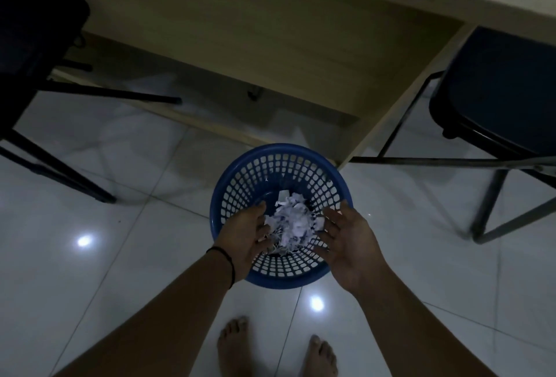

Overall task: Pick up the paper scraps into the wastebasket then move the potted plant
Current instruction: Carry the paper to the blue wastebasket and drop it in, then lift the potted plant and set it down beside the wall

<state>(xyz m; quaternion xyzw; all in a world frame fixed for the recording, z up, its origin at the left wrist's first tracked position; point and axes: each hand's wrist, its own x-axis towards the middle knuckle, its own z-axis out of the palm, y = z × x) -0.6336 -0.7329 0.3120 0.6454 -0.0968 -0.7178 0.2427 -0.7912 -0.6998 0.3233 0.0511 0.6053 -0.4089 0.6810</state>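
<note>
A round blue mesh wastebasket (281, 155) stands on the white tiled floor in front of me. White paper scraps (290, 221) sit in a loose heap between my palms, above the basket's opening. My left hand (245, 235) and my right hand (349, 238) hover over the near rim, fingers spread, palms turned inward toward the scraps. Whether the scraps still rest on my fingers or are falling into the basket, I cannot tell. No potted plant is in view.
A wooden desk (270, 31) stretches across the top, just behind the basket. A dark chair (39, 34) stands at the left, a blue-seated metal chair (499, 88) at the right. My bare feet (276, 349) are on the floor below the basket.
</note>
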